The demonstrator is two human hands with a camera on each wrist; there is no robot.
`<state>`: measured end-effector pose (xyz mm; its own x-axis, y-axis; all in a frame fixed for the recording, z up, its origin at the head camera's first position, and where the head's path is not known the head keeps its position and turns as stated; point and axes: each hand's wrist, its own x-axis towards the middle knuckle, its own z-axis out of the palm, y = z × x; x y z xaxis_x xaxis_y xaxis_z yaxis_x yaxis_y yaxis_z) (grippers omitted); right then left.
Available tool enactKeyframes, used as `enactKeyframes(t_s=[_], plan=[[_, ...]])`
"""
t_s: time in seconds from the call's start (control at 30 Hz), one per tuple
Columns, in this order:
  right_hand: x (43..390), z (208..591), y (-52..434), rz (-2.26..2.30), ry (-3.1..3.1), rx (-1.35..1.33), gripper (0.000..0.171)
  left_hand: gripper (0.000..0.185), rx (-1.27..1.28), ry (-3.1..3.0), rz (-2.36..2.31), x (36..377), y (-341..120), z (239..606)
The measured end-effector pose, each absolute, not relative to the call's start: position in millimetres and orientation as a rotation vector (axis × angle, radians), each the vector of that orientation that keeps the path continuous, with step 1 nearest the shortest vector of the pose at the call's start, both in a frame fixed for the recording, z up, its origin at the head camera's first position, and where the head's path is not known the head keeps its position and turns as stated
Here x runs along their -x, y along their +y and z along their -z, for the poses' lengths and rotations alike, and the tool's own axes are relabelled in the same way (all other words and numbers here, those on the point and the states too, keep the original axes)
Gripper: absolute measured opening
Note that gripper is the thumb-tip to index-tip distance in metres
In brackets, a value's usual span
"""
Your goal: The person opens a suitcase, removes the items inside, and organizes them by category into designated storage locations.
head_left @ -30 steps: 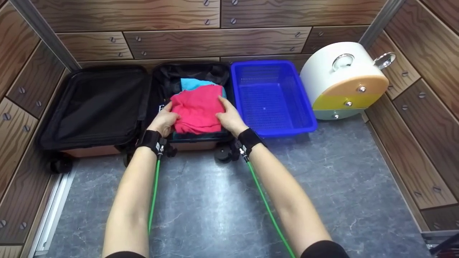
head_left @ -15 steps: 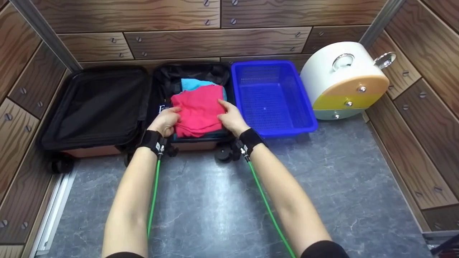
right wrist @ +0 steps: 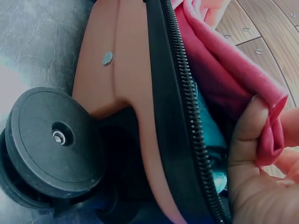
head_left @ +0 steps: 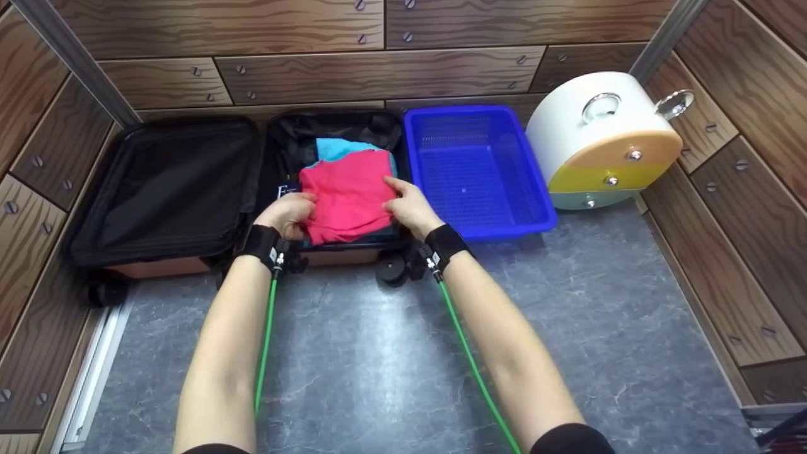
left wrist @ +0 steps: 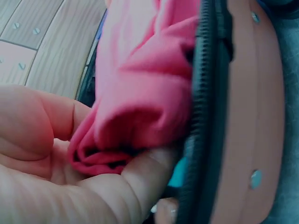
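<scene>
Head view, soft folded pink cloth (head_left: 348, 192), hard-shell suitcase (head_left: 189, 189)

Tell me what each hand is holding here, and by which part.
Both grip the folded pink garment in the suitcase: left hand on its left near corner, right hand pinching its right edge.

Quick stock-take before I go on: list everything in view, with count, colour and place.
suitcase: 1, black lining, pinkish shell, open flat on floor, left.
pink garment: 1, folded, on top in suitcase's right half.
turquoise garment: 1, under the pink one.
basket: 1, blue, right of suitcase.
round drawer unit: 1, white, orange, yellow, far right.
left hand: grips pink garment's left edge.
right hand: grips its right edge.
</scene>
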<state>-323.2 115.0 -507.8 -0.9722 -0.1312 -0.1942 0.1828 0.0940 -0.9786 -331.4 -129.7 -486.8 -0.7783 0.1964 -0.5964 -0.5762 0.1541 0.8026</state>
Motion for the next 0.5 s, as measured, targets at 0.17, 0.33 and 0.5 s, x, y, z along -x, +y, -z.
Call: enactKeyframes(t_s=[0.17, 0.33, 0.5], plan=[[323.4, 505.0, 115.7, 1.984, 2.115, -0.089, 0.073, 0.043, 0.347, 1.852, -1.654, 330.8, -131.5, 481.0], [324.1, 505.3, 116.5, 1.983, 2.104, -0.093, 0.073, 0.018, 0.38, 1.862, -1.674, 332.0, -130.0, 484.7], [323.0, 506.1, 117.4, 1.946, 2.163, -0.024, 0.076, 0.064, 0.361, 1.765, -1.773, 333.9, -129.5, 490.4]])
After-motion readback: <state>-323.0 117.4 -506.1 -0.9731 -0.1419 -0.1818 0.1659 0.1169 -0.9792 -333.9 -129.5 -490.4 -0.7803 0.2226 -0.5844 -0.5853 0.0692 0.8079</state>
